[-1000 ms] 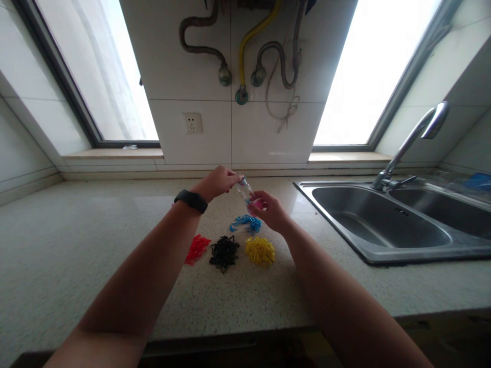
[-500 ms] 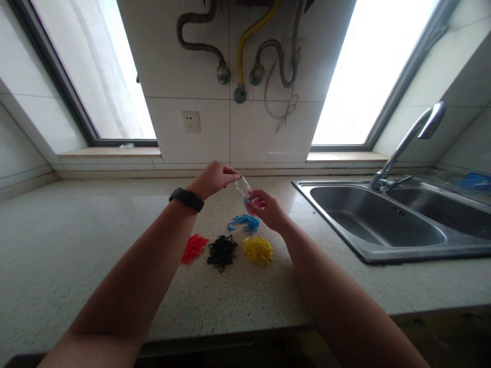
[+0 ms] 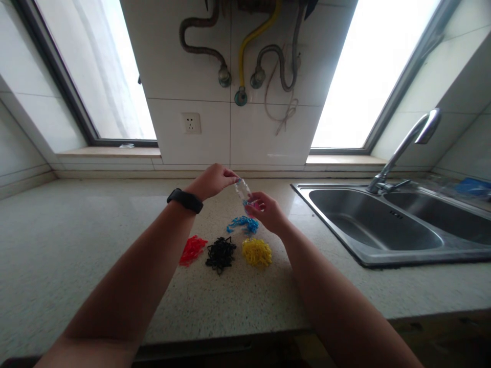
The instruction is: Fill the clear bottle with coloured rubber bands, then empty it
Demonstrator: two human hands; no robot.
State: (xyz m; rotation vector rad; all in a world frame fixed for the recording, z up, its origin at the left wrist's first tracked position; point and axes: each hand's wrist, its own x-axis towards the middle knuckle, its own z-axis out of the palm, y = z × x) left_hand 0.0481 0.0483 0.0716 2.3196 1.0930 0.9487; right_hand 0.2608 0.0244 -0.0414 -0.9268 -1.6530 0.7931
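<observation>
Two hands (image 3: 213, 181) (image 3: 268, 210), right gripping a clear container (image 3: 242, 189), left pinched at its top, near the sink edge (image 3: 328, 224).

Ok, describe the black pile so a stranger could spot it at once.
From the sink at the right, go left along the counter to the blue pile. Nearer the camera, the black pile lies between the red pile and the yellow pile, and is the only dark one.
</observation>
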